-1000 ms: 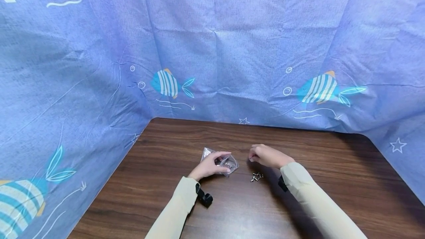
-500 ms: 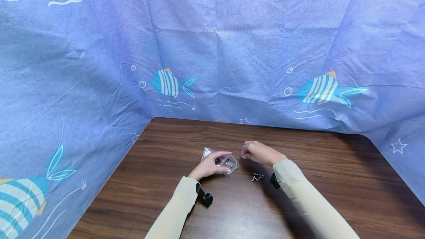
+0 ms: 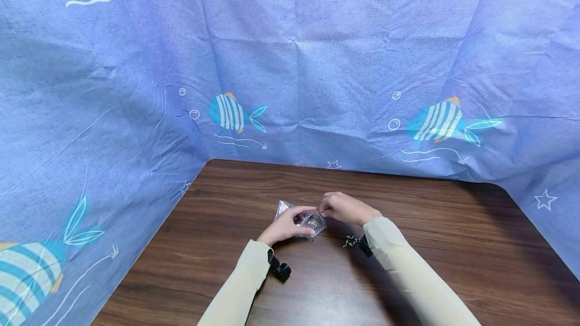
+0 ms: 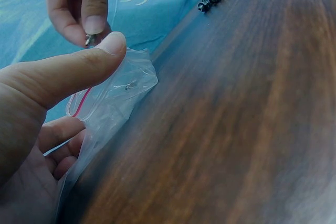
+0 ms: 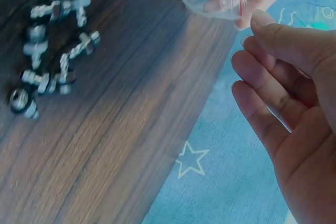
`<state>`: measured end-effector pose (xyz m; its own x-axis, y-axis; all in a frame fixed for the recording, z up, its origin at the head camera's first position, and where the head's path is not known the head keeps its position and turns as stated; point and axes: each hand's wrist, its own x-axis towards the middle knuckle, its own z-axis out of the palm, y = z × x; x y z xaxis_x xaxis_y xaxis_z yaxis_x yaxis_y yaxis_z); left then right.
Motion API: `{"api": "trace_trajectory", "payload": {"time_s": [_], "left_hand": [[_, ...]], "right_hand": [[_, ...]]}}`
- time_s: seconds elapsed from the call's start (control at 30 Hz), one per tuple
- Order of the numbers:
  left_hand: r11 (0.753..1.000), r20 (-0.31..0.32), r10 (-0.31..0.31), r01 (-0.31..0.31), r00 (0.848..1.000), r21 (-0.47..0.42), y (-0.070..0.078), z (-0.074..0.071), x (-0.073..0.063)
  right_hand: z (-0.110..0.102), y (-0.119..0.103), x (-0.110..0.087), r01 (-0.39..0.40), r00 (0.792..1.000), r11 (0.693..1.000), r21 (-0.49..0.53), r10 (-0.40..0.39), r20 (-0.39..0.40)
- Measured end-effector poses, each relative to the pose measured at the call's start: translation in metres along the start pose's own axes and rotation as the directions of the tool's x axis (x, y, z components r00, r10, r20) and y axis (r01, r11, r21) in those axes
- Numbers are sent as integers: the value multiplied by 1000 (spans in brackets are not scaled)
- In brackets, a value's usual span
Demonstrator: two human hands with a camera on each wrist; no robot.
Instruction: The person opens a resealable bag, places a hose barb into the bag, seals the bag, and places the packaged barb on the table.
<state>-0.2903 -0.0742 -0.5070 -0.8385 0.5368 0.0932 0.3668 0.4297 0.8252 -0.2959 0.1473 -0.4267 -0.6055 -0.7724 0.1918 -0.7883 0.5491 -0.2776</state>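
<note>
My left hand point(image 3: 285, 226) grips a clear zip bag point(image 3: 313, 222), thumb on one side of its mouth and fingers on the other. In the left wrist view a red line runs along the bag's mouth, and a small metal piece shows through the plastic. My right hand point(image 3: 346, 208) is at the mouth of the bag, pinching a small metal screw point(image 4: 90, 40) between thumb and fingertips. In the right wrist view that screw is hidden by the fingers. A loose pile of several similar screws point(image 5: 35, 80) lies on the table, below the right hand.
The brown wooden table point(image 3: 217, 205) reaches back to a blue cloth point(image 3: 294, 64) printed with fish, which hangs behind and at the sides. A black wrist camera point(image 3: 280, 269) sits under the left wrist, close over the tabletop.
My right hand has moved left from above the screw pile to the mouth of the bag. The left hand and the bag have stayed in place.
</note>
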Motion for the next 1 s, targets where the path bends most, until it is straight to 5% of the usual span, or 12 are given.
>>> {"api": "trace_trajectory", "payload": {"time_s": [0.53, 1.0], "left_hand": [[1000, 6, -5, 5, 1000, 9, 0, -1, 0], [1000, -13, 23, -23, 1000, -14, 0, 1, 2]], "right_hand": [[9, -2, 8, 54, 998, 999, 6, -54, -16], [1, 2, 0, 7, 998, 998, 59, -10, 57]]}}
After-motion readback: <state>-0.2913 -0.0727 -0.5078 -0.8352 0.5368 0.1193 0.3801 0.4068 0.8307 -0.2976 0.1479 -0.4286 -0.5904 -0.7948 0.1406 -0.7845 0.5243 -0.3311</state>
